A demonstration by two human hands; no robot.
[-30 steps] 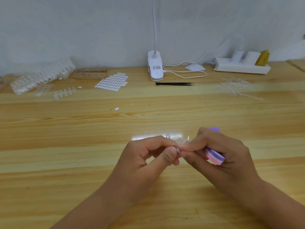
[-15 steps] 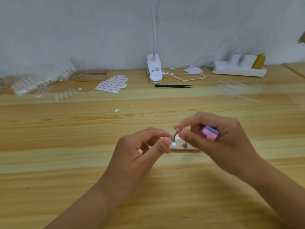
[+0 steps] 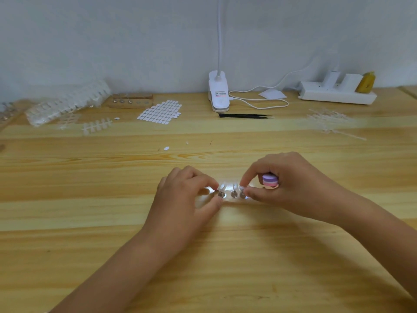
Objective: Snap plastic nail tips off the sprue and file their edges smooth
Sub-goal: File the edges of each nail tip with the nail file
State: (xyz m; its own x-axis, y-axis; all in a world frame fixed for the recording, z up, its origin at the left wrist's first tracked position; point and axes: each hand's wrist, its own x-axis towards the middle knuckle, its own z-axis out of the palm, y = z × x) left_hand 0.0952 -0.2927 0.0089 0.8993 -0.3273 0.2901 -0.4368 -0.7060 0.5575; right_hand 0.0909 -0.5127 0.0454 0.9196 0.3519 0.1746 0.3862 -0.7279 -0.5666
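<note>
Both hands have come down to the table since half a second ago, and the tip that was carried in mid-air now sits at the stand. I see the right hand [image 3: 291, 179] pinching thumb and forefinger on the rightmost nail tip [image 3: 242, 188], with the buffer block [image 3: 269, 180] tucked under its curled back fingers. The left hand [image 3: 185, 195] pinches the stand's left end. The stand [image 3: 228, 199] lies between the hands, its long axis running left to right. Each tip rises from a metal stud and leans toward the wall, though lamp glare blurs the outlines. I judge it best to press the tip straight down along its length, holding the left pinch firm so the stand cannot skid.
</note>
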